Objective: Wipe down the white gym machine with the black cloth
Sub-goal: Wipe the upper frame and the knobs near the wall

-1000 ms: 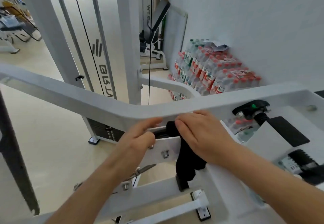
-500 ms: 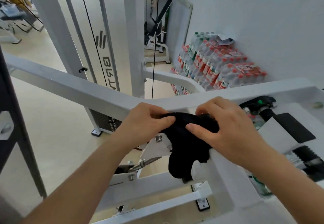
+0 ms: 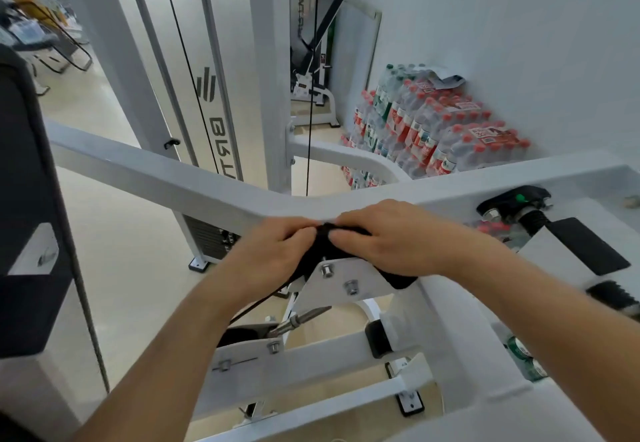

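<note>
Left hand and right hand both gripped the black cloth, fingers curled into it, at the top edge of the bolted bracket plate on the white gym machine. Half a second before, the cloth hung loose below the hands; it was now bunched tight between them. Judged: cloth being regathered into a pad, wiping unfinished. Cloth soft, matte, crumpled. Machine frame smooth, glossy, box-section. Bolts bright metal.
</note>
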{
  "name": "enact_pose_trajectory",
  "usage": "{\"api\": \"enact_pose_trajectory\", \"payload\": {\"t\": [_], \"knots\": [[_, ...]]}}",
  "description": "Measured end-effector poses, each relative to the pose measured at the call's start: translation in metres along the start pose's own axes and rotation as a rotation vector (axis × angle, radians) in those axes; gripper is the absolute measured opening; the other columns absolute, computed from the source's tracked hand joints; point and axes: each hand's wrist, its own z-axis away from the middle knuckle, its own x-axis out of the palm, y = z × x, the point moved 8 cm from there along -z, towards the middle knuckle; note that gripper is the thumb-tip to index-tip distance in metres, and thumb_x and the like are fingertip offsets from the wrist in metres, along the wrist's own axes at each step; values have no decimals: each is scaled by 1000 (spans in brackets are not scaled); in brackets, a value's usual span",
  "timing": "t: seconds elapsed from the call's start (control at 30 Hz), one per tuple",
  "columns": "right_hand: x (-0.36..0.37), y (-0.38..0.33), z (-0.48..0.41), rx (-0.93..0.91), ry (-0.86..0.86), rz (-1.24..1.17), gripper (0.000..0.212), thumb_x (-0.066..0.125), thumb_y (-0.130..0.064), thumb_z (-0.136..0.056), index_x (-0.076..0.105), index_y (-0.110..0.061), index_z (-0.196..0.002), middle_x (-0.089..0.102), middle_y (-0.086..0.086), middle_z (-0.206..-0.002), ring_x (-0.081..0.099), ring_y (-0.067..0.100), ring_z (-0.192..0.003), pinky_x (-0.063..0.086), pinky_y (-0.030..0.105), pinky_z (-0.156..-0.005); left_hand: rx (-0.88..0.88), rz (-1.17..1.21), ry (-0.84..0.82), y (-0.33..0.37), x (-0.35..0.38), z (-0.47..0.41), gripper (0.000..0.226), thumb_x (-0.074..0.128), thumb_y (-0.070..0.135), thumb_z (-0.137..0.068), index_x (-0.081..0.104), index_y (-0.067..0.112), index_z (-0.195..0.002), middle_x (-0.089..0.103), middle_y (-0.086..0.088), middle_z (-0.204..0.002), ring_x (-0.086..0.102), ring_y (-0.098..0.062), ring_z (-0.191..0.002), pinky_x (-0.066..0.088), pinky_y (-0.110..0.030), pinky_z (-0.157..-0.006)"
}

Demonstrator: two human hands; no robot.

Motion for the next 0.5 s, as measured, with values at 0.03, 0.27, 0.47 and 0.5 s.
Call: {"api": "enact_pose_trajectory", "payload": {"t": [0.03,0.27,0.47,0.5], "knots": [[3,0,-6,42,-41,12,48,30,-56,-101,66,-25,-102,64,-4,-93,59,17,-89,46,34,-83,-40,129,-75,-7,8,0,31,39,32,-104,71,33,-103,71,9,-102,63,-10,-102,47,-27,-94],[29,9,-43,262,-350,-266,58,33,-71,-93,63,-24,-105,61,-1,-104,61,15,-90,42,33,-99,-345,183,-295,-59,34,-16,55,32,67,-95,64,32,-123,69,-1,-120,62,-23,-116,45,-47,-106],[6,12,-20,92,-101,-99,54,36,-62,-97,66,-21,-80,63,-7,-78,58,10,-73,41,27,-74,-250,319,-197,-55,29,-10,65,52,72,-78,73,17,-105,69,-8,-98,60,-19,-93,39,-55,-108],[0,14,-10,60,-74,-112,45,42,-56,-98,71,-24,-90,66,-8,-82,60,8,-75,44,26,-72,-227,321,-179,-52,25,-11,66,52,70,-80,71,12,-106,67,-11,-99,59,-23,-93,37,-55,-108]]}}
